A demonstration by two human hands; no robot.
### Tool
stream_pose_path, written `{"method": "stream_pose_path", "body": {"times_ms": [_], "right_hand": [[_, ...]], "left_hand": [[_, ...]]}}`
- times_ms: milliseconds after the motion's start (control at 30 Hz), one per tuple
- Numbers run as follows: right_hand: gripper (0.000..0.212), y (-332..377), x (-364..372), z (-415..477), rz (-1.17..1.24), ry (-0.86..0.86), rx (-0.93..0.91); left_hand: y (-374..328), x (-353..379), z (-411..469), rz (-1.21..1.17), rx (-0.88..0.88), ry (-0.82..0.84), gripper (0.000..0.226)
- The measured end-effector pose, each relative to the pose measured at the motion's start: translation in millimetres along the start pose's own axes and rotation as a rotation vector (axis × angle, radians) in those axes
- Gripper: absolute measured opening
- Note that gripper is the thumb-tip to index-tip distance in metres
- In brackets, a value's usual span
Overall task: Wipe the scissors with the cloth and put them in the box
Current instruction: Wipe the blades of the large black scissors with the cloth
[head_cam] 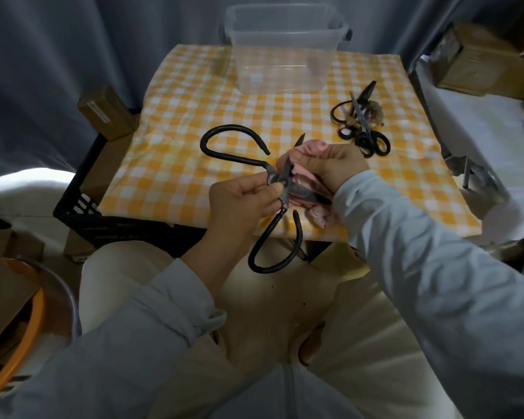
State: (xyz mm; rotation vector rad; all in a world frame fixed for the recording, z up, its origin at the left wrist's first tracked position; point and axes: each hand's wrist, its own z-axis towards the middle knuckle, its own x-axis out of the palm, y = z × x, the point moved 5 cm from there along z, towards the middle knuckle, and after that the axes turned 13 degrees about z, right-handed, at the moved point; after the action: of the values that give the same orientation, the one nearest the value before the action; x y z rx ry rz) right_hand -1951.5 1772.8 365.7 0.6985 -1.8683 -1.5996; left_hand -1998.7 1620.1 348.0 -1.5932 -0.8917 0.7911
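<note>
**Head view: large scissors held in cloth at near table edge**

Large black scissors (pixel 277 176) are spread open, over the near edge of the yellow-checked table (pixel 194 116). Left hand (pixel 239 201) pinches them at the pivot. Right hand (pixel 330 167) is curled round the pink cloth (pixel 313 146), which is bunched over one blade. Clear box (pixel 282 55) stands at the far edge. Smaller scissors (pixel 360 125) lie piled to its right front.

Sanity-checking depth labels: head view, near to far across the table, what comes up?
The large scissors held in left hand at the near edge, with the pink cloth in right hand → pile of smaller scissors → clear box at the far edge.
</note>
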Motion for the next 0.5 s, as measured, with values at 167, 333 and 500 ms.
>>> {"method": "stream_pose_path", "body": {"times_ms": [167, 333, 500], "right_hand": [[0.026, 3.3, -5.3, 4.9, -0.026, -0.071, 0.017], [0.019, 5.4, -0.3, 3.6, 0.051, -0.114, 0.067], [0.014, 2.3, 3.1, 4.4, 0.041, -0.159, 0.095]], "left_hand": [[0.2, 1.5, -3.4, 0.011, 0.01, 0.012, 0.04], [-2.6, 0.0, -3.7, 0.026, 0.026, 0.016, 0.037], [0.9, -1.4, -2.1, 0.017, 0.011, -0.001, 0.036]]}}
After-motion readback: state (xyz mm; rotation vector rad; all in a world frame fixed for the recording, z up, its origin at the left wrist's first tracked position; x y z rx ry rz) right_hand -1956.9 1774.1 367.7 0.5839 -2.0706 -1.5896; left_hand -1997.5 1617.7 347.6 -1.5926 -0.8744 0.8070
